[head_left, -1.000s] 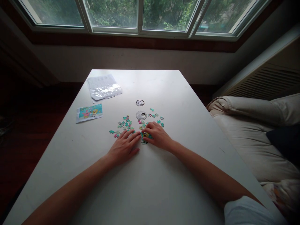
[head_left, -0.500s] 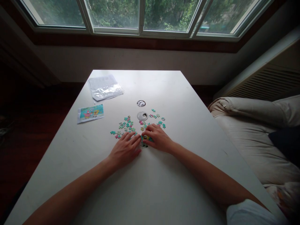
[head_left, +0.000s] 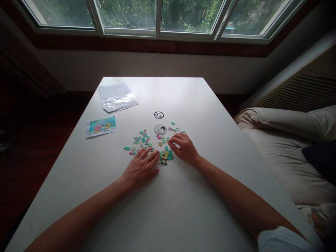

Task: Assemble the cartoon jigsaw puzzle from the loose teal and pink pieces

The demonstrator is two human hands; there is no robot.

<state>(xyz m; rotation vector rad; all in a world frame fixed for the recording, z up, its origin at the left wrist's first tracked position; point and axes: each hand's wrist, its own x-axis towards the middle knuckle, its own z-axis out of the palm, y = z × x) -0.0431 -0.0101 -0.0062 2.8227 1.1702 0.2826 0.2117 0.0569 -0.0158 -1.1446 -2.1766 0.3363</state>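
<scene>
A small joined section of a jigsaw puzzle (head_left: pixel 164 158), with a yellow cartoon figure on teal, lies on the table. My left hand (head_left: pixel 140 167) rests flat at its left side, fingers stretched and fingertips at its edge. Just beyond the section's upper right is my right hand (head_left: pixel 186 149), thumb and forefinger brought together; anything between the tips is too small to make out. Loose puzzle pieces (head_left: pixel 143 139) in teal, green and pink spread ahead of my left hand. More loose pieces (head_left: pixel 174 129) lie past my right fingers, some partly covered by that hand.
On the white table (head_left: pixel 183 94), a picture card (head_left: pixel 101 126) lies at left, with a clear plastic bag and paper (head_left: pixel 118 98) behind it. A round metal fitting (head_left: pixel 160 129) and a smaller round one (head_left: pixel 159 115) sit mid-table. A beige sofa (head_left: pixel 283 154) stands at right.
My right hand has moved off the joined puzzle section, to the right and slightly away from me, uncovering the yellow figure. My left hand has stayed in place.
</scene>
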